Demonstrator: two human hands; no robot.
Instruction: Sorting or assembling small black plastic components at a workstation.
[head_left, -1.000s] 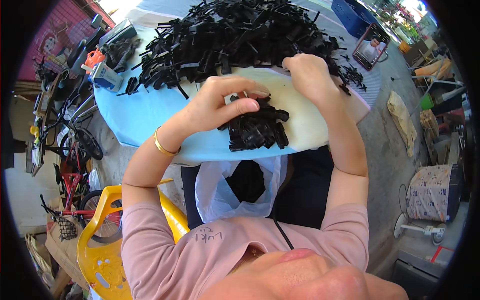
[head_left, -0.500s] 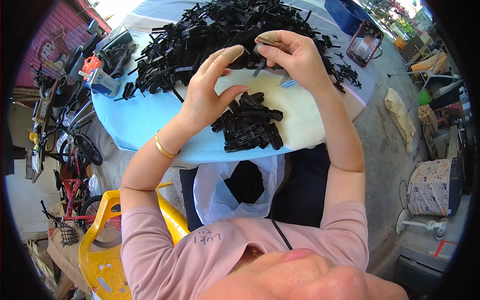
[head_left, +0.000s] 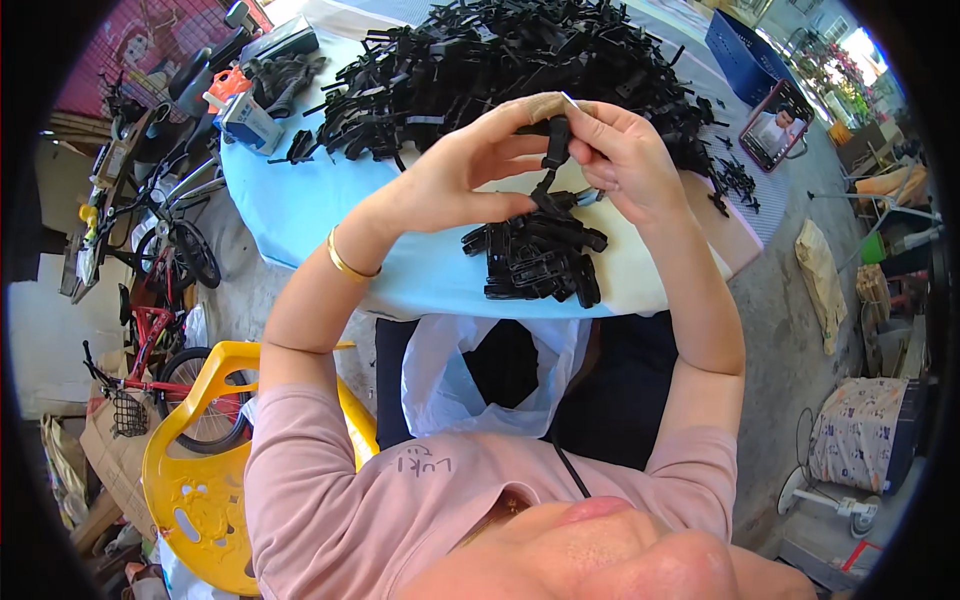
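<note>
Between my hands, above the table, hangs a black plastic part (head_left: pixel 557 146). My left hand (head_left: pixel 465 170) curls around it, index finger at its upper end and thumb near its lower end. A tan finger cover (head_left: pixel 541 107) sits on that index finger. My right hand (head_left: pixel 628 158) is closed in a pinch beside the part's top. A thin pale tip shows at its fingertips, but what it belongs to is hidden. Just below lies a small pile of similar black parts (head_left: pixel 535 260). Farther back a large heap of black pieces (head_left: pixel 480 75) covers much of the table.
The cloth-covered table (head_left: pixel 310 215) has a blue-white box (head_left: pixel 250 124) at left and small black bits (head_left: pixel 735 185) at right. A phone (head_left: pixel 774 125) stands near a blue basket (head_left: pixel 745 52). A white plastic bag (head_left: pixel 430 385) hangs open below the edge; a yellow chair (head_left: pixel 205 490) stands left.
My hands have come together around a black part that now hangs between them. My left hand has moved right. The whole view has shifted slightly.
</note>
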